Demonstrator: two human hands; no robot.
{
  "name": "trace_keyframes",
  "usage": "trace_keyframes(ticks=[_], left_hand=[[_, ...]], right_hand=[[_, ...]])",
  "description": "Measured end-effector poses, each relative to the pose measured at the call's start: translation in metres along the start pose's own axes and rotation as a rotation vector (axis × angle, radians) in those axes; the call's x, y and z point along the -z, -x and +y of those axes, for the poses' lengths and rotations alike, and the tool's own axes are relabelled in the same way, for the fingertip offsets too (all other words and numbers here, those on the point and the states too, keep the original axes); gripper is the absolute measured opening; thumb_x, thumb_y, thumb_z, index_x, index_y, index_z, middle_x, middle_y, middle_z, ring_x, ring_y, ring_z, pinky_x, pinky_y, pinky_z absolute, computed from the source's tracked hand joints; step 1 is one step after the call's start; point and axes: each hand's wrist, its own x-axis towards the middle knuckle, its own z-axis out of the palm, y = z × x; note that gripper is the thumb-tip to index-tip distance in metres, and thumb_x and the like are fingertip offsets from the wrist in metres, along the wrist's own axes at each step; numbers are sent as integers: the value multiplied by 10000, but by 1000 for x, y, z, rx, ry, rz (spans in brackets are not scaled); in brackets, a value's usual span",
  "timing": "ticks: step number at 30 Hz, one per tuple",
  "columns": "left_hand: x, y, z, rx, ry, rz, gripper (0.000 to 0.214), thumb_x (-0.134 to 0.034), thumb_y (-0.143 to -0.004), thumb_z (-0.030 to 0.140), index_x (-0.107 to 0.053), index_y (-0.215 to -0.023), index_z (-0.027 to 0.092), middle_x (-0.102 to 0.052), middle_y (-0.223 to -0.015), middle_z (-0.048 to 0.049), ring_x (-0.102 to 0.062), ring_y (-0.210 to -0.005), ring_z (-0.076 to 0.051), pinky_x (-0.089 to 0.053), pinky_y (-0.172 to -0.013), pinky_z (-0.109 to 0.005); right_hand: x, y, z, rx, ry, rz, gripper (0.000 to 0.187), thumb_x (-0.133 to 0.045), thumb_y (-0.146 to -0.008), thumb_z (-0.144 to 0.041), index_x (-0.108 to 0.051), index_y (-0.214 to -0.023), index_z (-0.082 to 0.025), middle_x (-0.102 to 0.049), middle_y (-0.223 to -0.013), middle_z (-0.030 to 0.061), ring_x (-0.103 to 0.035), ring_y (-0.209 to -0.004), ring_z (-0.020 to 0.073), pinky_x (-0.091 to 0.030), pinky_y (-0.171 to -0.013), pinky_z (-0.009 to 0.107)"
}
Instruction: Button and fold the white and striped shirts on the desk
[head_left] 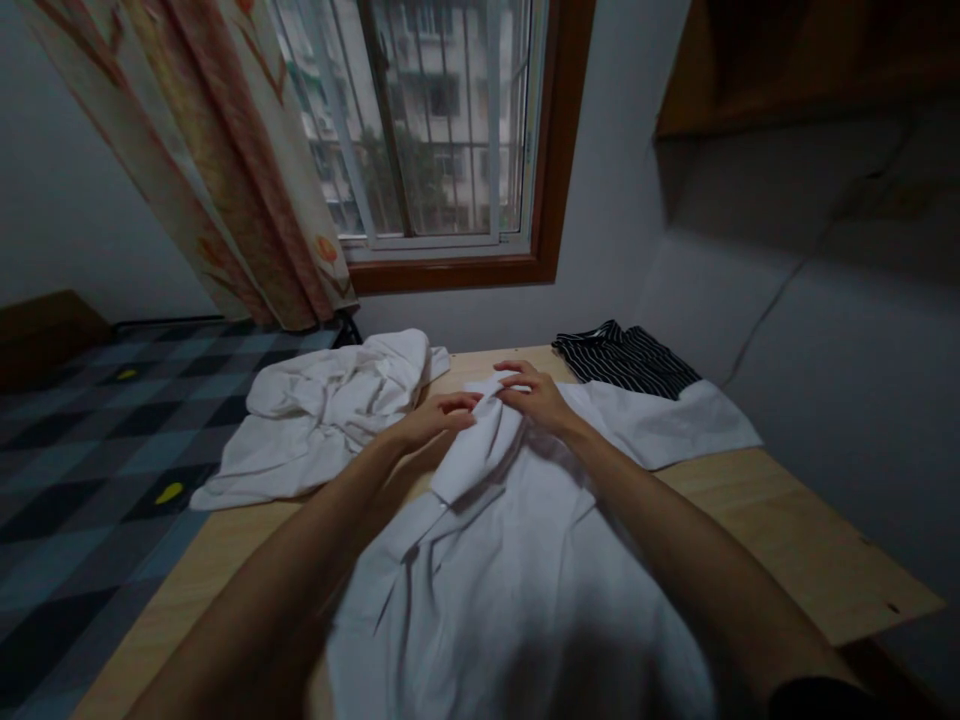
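A white shirt (517, 560) lies spread across the wooden table (787, 540) in front of me. My left hand (439, 415) pinches a fold of the shirt's fabric near its upper part. My right hand (536, 395) grips the same fold from the other side, fingers curled over the cloth. The two hands almost touch. One sleeve (667, 420) stretches flat to the right.
A crumpled white garment (322, 415) lies at the table's left rear. A folded black striped garment (626, 358) sits at the back right. A checked bedspread (97, 450) is on the left, with a window (435, 130) and curtain (225, 170) behind.
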Motion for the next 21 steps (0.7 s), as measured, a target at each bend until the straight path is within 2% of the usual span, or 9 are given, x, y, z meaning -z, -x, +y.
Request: trace_keyframes(ticks=[1,3,5,7,10,12,14,17,21], left_hand=[[-3,-5,1,15,46,-46,439,-763,-613,503,-697,-865,149,-641,-1203,-116,-552,-1133,-278,-383,-998,-392],[-11,-11,1,63,147,-96,518,-708,-648,598,-697,-906,149,-674,-1128,-115,-593,-1057,-268,-421,-947,-387],[-22,-15,-1,131,283,-136,648,-594,-687,723,-689,-1002,165,-688,-1092,-121,-610,-1033,-277,-453,-899,-391],[-33,-18,-2,195,409,-157,718,-533,-693,778,-686,-1029,163,-697,-1059,-134,-628,-998,-292,-476,-859,-396],[-43,-22,-2,216,473,-94,597,-687,-673,624,-679,-1033,148,-710,-1000,-129,-650,-903,-282,-494,-811,-386],[-45,-24,-1,183,469,-41,522,-776,-635,455,-657,-1042,151,-709,-971,-105,-647,-851,-248,-496,-786,-357],[-43,-25,2,133,460,-15,515,-803,-601,370,-624,-1031,150,-696,-936,-80,-632,-805,-203,-490,-770,-324],[-31,-25,13,29,331,49,450,-751,-654,435,-563,-951,153,-645,-841,-33,-588,-737,-143,-468,-718,-268],[-6,-27,42,-135,-187,243,348,-573,-788,510,-524,-834,168,-550,-696,24,-499,-638,-111,-390,-581,-213]], right_hand=[[4,0,0,-10,-35,46,284,-674,-755,-488,-723,-860,-229,-574,-1251,79,-522,-1174,226,-491,-884,365],[10,0,0,-21,-91,109,298,-690,-729,-490,-726,-852,-220,-575,-1250,88,-518,-1186,226,-451,-960,383],[11,1,-1,-43,-137,113,288,-698,-722,-471,-729,-851,-216,-571,-1266,91,-516,-1196,224,-419,-1006,393],[9,1,-3,-70,-174,80,267,-701,-725,-449,-734,-852,-216,-566,-1285,86,-511,-1208,223,-409,-1019,396],[4,-1,-3,-81,-209,67,244,-715,-720,-428,-740,-842,-218,-582,-1273,77,-519,-1201,219,-397,-1031,396],[2,-2,1,-88,-212,104,266,-722,-707,-447,-739,-834,-214,-595,-1261,82,-534,-1184,222,-398,-1027,397],[3,-2,9,-109,-202,139,319,-716,-702,-491,-737,-837,-202,-599,-1270,95,-548,-1171,231,-408,-1017,393],[7,6,27,-184,-155,128,451,-617,-773,-579,-724,-976,-191,-613,-1277,105,-556,-1176,235,-405,-1023,393],[10,26,51,-301,8,56,695,-323,-885,-693,-621,-1240,-175,-607,-1300,105,-535,-1215,243,-388,-1045,426]])
